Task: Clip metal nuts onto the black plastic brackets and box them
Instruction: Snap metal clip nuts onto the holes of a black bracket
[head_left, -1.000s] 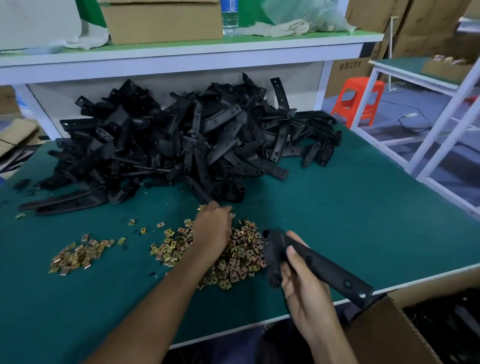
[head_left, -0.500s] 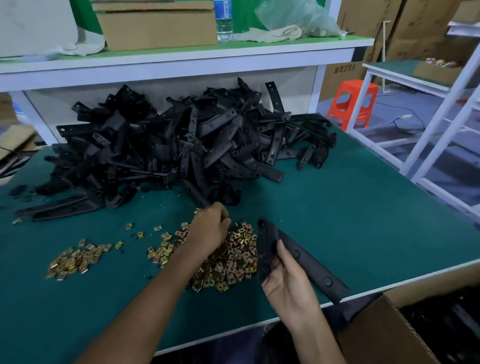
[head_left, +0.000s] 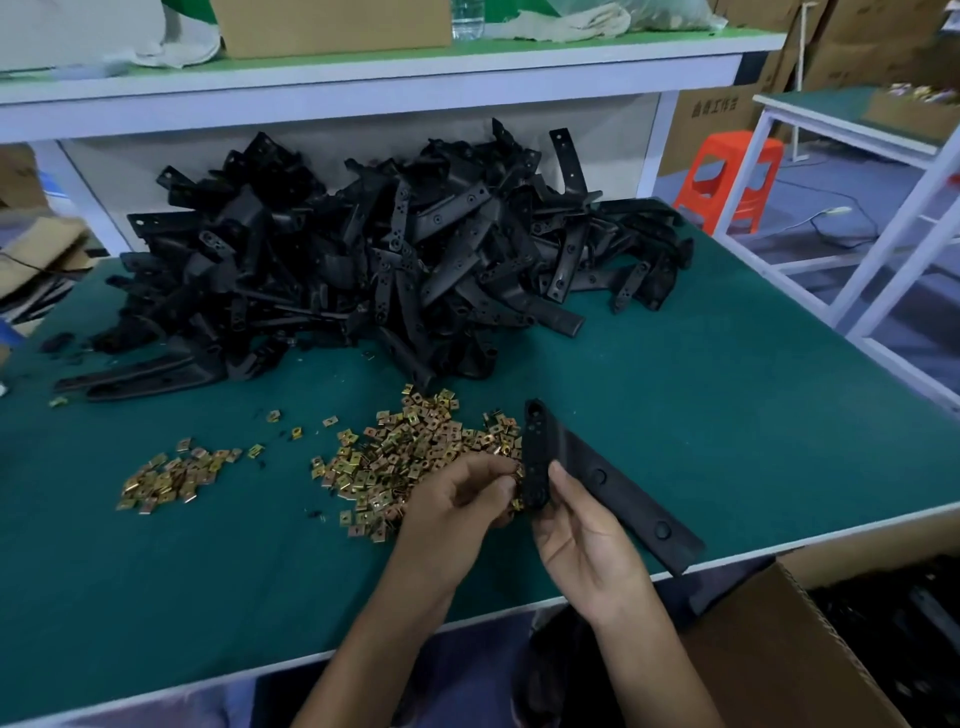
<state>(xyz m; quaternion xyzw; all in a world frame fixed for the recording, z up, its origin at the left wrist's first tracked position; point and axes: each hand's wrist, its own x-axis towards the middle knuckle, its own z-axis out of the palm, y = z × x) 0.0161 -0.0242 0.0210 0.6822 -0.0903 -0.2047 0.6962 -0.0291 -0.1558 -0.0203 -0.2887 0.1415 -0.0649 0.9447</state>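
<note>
Right hand (head_left: 587, 540) gripping black bracket (head_left: 618, 491) at lower centre of frame — thumb lying across its face, fingers curling behind. Left hand (head_left: 457, 501) pinching metal nut (head_left: 518, 471) against bracket's left edge, fingers curled. Loose nuts (head_left: 405, 457) lying heaped on green desk (head_left: 701, 405) just left of hands; bracket pile (head_left: 395, 260) sitting behind, upper centre. Cardboard box (head_left: 779, 654) showing at lower right.
</note>
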